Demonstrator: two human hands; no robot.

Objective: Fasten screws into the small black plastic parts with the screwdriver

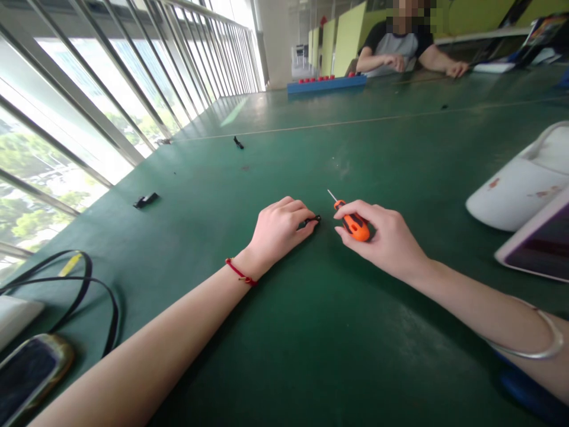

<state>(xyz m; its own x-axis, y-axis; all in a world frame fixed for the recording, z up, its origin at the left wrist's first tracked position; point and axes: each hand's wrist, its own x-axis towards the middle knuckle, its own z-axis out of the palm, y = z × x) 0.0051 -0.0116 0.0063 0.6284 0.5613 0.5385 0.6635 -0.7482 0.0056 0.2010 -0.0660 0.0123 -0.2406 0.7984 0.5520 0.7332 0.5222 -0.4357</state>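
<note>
Green table | hands: screwdriver, black piece | yellow cable label

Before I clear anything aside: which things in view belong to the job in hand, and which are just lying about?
In the job:
orange screwdriver, in the right hand
small black piece, in the left hand

Seemingly lying about:
black cable
white container
blue bar with red knobs
two loose black pieces, possibly related

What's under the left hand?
One end of a small black piece pokes out past the left hand, with green table around. The hand covers the rest, so anything beneath the palm can't be seen.
</note>
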